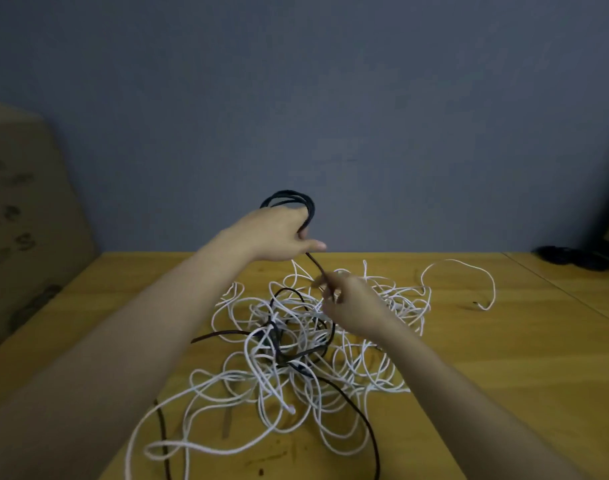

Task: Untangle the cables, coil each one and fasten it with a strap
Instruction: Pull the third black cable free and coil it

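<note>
Hands, left [275, 233] and right [344, 303], gripping black cable [289, 199] above white tangle [296, 341].

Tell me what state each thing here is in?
Black cable: partly coiled, rest still in the heap.
White cables: tangled on the table.
Left hand: holds the black coil.
Right hand: pinches the black cable.
Cardboard box: standing, left.

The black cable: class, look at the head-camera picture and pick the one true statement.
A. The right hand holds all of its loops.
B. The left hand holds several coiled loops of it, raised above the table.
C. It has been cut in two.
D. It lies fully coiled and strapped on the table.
B: the left hand grips loops of the black cable above the table, while the right hand pinches the strand below.
</note>
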### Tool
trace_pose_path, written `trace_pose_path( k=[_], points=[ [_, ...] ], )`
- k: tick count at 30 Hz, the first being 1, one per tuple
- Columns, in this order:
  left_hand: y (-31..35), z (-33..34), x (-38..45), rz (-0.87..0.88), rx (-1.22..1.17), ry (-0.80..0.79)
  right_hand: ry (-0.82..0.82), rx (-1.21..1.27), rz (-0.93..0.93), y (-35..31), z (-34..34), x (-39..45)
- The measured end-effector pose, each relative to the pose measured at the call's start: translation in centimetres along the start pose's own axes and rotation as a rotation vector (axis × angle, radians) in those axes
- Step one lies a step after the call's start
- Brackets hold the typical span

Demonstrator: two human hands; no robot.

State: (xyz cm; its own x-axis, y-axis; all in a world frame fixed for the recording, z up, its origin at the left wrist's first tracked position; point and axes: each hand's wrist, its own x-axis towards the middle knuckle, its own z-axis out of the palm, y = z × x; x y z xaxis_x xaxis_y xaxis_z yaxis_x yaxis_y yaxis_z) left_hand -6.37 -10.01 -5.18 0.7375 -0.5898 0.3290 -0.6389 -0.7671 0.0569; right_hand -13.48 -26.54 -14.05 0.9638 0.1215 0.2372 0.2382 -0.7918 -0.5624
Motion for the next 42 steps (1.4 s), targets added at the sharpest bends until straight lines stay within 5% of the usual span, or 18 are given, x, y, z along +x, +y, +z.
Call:
trace_pose_path(
  k=[2, 8, 11, 15, 20, 25, 29, 33, 37, 40, 42],
  points=[
    [-0.7, -1.5, -1.2, -0.036, -0.021, 0.03, -0.09, -0.069, 0.095, 0.0, 0.5, -0.4],
    [-2.8, -4.1, -4.8, -0.119, -0.07, -0.012, -0.633, 0.585, 0.494, -2.0, -0.5, -1.4],
    [-2.9, -3.0, -6.3, -0.117, -0.108, -0.156, -0.764, 0.59, 0.513, -2.5, 0.1, -1.7],
    [-2.5, 0.5, -9.6, -0.156, -0.262, -0.31, -0.646, 0.174, 0.219, -1.7, 2.6, -3.4],
    [-1.4, 5.2, -12.6, -0.208, -0.357, -0.317, -0.53, 0.08, 0.09, -1.2, 6.3, -2.3],
    [-3.2, 8.3, -12.5, -0.451, -0.291, -0.399, -0.295, 0.073, 0.067, 0.4, 8.9, 3.2],
    [-6.4, 9.4, -8.8, -0.506, -0.19, -0.21, 0.006, 0.083, 0.043, 1.7, 7.9, 8.6],
    [-9.3, 8.6, -5.8, -0.493, -0.33, -0.039, 0.28, 0.139, 0.106, 1.7, 4.1, 11.7],
    [-10.0, 6.2, -3.6, -0.464, -0.285, 0.158, 0.112, 0.129, 0.254, 1.7, 1.7, 10.8],
    [-8.7, 3.7, -2.1, -0.417, -0.38, 0.218, 0.114, 0.46, 0.353, 0.9, 2.6, 9.4],
    [-7.3, 2.1, -1.6, -0.382, -0.458, 0.229, -0.027, 0.716, 0.424, 0.1, 4.0, 8.5]
  ],
)
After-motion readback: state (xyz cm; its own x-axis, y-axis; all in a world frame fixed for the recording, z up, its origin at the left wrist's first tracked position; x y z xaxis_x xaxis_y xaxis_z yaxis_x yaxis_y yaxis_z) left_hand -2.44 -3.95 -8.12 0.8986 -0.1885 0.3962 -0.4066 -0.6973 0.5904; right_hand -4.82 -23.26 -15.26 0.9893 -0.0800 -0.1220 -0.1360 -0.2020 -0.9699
